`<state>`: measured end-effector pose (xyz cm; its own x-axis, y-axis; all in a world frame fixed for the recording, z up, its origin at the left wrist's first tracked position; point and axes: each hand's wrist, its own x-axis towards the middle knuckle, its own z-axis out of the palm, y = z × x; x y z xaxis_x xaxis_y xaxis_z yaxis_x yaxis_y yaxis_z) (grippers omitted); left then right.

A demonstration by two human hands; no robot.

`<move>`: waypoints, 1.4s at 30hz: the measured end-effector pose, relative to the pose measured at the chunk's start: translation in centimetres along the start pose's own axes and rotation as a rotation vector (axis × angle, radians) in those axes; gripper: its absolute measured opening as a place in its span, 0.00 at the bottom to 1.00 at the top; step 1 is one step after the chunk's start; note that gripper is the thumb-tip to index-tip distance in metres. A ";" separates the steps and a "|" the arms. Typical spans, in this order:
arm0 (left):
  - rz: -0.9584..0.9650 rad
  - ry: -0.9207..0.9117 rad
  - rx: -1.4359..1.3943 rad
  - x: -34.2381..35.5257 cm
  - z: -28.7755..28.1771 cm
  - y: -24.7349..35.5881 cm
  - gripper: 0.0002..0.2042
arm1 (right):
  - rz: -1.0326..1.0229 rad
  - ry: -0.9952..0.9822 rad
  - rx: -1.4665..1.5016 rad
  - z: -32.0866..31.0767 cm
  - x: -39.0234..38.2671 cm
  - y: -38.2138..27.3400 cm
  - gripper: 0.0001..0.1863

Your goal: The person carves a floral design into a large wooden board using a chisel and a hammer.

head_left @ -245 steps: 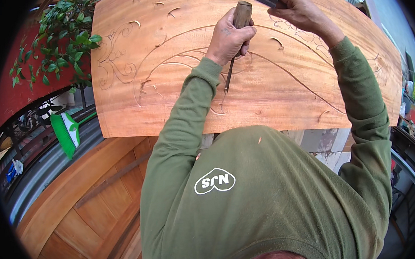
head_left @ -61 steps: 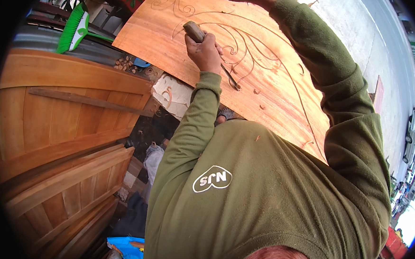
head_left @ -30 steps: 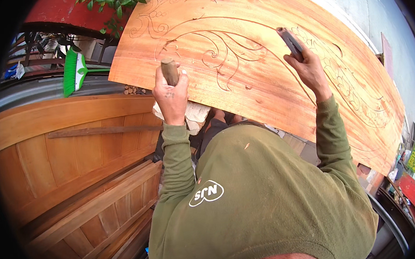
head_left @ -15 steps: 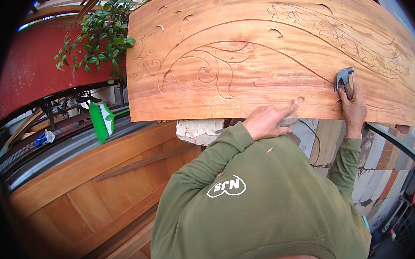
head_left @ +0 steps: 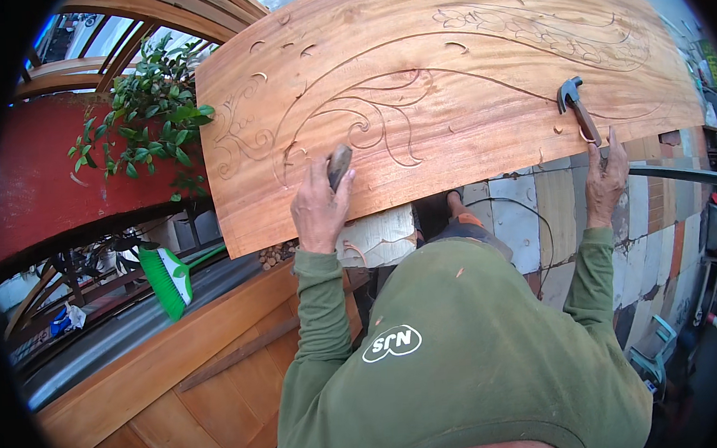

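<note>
A broad wooden board [head_left: 483, 118] lies in front of me, with curling leaf and flower lines cut and drawn on it. Over its near left edge is my left hand [head_left: 319, 210], closed around a short, rounded, dark brown tool handle [head_left: 339, 164]; the rest of that tool is hidden in the hand. A claw hammer [head_left: 579, 110] with a dark head and brown handle rests on the board at the right. At the near edge, my right hand [head_left: 607, 180] is open beside the handle's end, thumb and forefinger apart.
Wood shavings [head_left: 456, 46] are scattered on the board. A whitish block [head_left: 378, 237] stands under its near edge. Leafy branches [head_left: 155, 113] and a red wall [head_left: 44, 177] are at the left, with a green broom [head_left: 165, 281] below. A panelled wooden piece [head_left: 181, 407] lies at lower left.
My left hand has moved left over the board with its tool. The right hand has let go of the hammer and drawn back to the edge. My view has shifted slightly.
</note>
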<state>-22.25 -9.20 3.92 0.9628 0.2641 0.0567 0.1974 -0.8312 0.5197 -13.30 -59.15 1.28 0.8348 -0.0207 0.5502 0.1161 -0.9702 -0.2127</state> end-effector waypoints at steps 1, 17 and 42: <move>0.004 0.114 0.086 0.1 -1.1 -3.4 0.21 | -0.005 0.010 -0.006 -0.7 -1.8 -0.8 0.26; 0.076 0.461 0.444 2.9 -3.4 -23.7 0.22 | 0.144 -1.065 0.132 -23.6 -44.6 -5.4 0.34; 0.004 0.522 0.514 3.2 -2.8 -25.4 0.28 | 0.021 -0.367 0.384 -22.3 -36.6 -13.6 0.41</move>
<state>-24.74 14.12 -6.66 0.7756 0.3525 0.5237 0.3792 -0.9234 0.0599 -57.38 -50.56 2.04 0.9645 0.1134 0.2385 0.2286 -0.8108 -0.5388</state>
